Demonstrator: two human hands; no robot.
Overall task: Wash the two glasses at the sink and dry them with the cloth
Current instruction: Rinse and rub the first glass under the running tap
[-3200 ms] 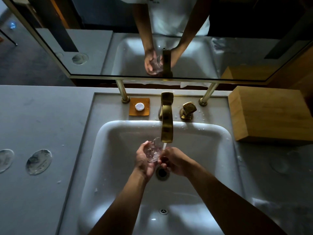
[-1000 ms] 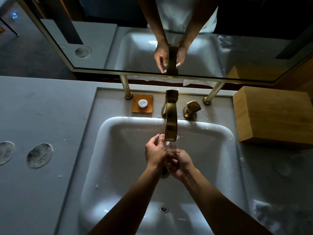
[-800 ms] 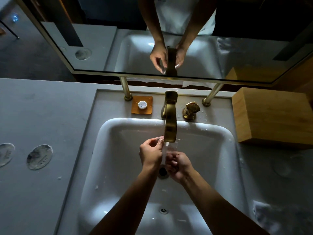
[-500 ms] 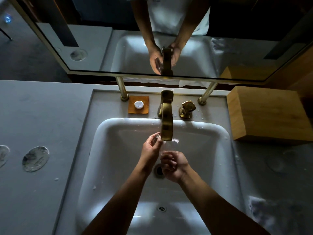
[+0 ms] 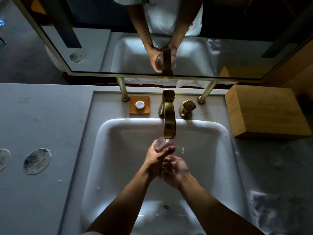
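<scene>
Both hands meet over the white sink at frame centre. Her left hand wraps one clear glass just under the brass tap; the right hand, loosely cupped and holding nothing, touches the left from below. Lower right lies one crumpled cloth; upper right, one wooden box.

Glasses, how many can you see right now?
1: a clear glass held in the left hand under the faucet. The second glass is not visible.
</scene>
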